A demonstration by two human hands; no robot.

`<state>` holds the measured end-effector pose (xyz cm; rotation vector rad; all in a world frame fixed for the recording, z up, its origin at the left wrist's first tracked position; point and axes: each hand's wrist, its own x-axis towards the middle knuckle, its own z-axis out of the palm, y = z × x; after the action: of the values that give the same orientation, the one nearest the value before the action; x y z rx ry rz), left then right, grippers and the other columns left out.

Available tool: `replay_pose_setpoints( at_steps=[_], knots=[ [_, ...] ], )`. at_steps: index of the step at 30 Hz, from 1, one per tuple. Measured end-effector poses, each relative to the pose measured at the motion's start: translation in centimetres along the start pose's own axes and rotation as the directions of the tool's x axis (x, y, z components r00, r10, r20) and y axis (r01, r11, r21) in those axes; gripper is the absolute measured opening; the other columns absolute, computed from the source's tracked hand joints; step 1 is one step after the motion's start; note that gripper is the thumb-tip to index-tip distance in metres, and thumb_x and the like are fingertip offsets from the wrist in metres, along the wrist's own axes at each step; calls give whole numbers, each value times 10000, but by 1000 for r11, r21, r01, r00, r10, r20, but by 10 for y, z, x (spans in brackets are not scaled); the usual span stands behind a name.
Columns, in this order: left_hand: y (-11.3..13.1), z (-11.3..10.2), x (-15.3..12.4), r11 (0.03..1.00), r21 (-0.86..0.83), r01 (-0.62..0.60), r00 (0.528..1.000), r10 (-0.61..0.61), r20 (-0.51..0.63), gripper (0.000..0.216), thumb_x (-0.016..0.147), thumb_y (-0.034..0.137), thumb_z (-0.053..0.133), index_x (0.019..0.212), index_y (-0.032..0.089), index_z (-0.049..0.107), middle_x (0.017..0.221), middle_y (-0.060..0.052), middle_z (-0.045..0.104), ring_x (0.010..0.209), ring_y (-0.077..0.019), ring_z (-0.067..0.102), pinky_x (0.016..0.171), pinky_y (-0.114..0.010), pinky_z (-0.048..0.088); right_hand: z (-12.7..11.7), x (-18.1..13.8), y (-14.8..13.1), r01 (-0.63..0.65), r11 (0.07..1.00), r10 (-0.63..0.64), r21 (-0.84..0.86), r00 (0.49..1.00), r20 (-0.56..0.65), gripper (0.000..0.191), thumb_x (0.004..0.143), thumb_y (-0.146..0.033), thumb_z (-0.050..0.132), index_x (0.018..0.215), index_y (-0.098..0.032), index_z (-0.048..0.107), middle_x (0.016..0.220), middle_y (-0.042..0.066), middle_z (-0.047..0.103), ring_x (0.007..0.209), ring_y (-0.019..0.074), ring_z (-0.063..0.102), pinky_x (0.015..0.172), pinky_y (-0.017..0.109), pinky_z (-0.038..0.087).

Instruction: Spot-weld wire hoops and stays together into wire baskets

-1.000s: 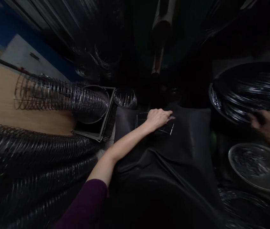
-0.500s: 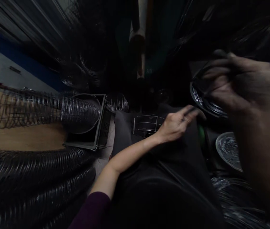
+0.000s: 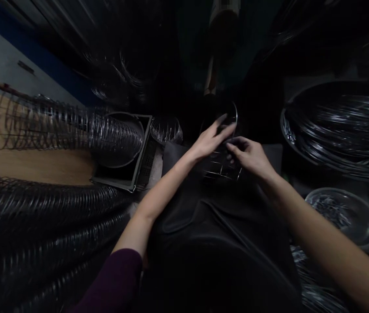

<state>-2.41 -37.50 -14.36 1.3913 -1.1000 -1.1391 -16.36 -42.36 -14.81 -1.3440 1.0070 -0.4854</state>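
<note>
A small wire rack (image 3: 222, 170) lies on the black cloth (image 3: 223, 217) over my lap. My left hand (image 3: 209, 140) is above its far side, fingers stretched toward a thin wire ring (image 3: 232, 114) and touching it. My right hand (image 3: 249, 155) is close beside, fingers curled in a pinch at the ring and the rack's top edge. The scene is dark and the exact grip is hard to make out.
Long stacks of wire rings (image 3: 57, 128) lie on the wooden floor (image 3: 15, 163) at left, one ending in a dark tray (image 3: 139, 174). More coils (image 3: 41, 234) fill the lower left. A big pile of rings (image 3: 344, 128) and a bowl of small wires (image 3: 344, 215) sit at right.
My right hand has come down from close to the camera, where it held a ring, to meet the left hand over the rack. The left hand has lifted and reached a little farther forward.
</note>
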Motion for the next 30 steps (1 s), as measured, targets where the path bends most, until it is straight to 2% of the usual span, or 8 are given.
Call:
replay_pose_setpoints(
  at_steps=[3,4,6,10,14,18,24,30],
  knots=[
    [-32,-23,-40,872,478,-106,994,88,61,1000,554,576,778,1389,219,360,1362,-140,438,1316,-369,339,1091,-548,242,1,21,-4,-51,998,49,39,998,50,213,722,-261,758,777,-154,582,502,-19,569,393,82,499,381,170,407],
    [-44,-26,-50,806,583,-107,994,73,82,1060,527,559,794,1412,216,321,1376,-154,414,1323,-389,313,1090,-589,203,2,27,-3,-83,995,80,47,995,61,192,735,-230,749,761,-149,577,486,-18,562,381,76,489,371,162,395],
    [-64,-27,-62,722,682,-112,994,76,83,1003,603,494,758,1431,209,269,1340,-159,432,1275,-370,371,1068,-595,227,6,36,-2,-155,985,151,74,987,57,159,761,-173,721,740,-137,568,471,-15,553,362,63,466,356,148,371],
    [-84,-21,-59,768,596,-236,957,290,5,787,718,345,665,1390,208,280,1260,-128,482,1093,-260,509,988,-446,372,11,45,-6,-220,968,218,120,975,27,91,814,-111,648,762,-118,573,490,-11,556,362,45,444,351,131,349],
    [-76,-29,-40,780,513,-358,890,451,-64,767,684,309,686,1340,216,299,1150,-99,514,1019,-218,535,953,-407,398,7,54,-27,-155,974,148,167,988,52,131,773,-174,706,760,-125,585,563,-2,573,410,45,463,352,130,345],
    [-55,-44,-16,764,490,-420,843,528,-99,837,662,307,710,1353,240,243,1162,-92,500,1009,-203,544,929,-391,414,1,70,-56,-52,976,41,213,998,56,190,721,-228,758,733,-143,589,600,0,566,437,53,473,353,141,358],
    [-38,-61,11,707,508,-492,771,625,-123,873,669,326,719,1369,249,204,1272,-125,440,1015,-208,538,904,-402,437,7,89,-92,-11,977,-2,215,998,60,198,703,-224,773,728,-141,596,570,-11,540,407,41,433,340,136,354],
    [-35,-72,23,733,481,-481,777,610,-154,926,653,326,739,1371,243,160,1193,-112,480,1016,-209,543,905,-396,443,17,99,-104,-80,970,74,228,997,35,237,655,-200,808,700,-128,588,515,-19,534,396,35,437,345,110,352]
  ],
)
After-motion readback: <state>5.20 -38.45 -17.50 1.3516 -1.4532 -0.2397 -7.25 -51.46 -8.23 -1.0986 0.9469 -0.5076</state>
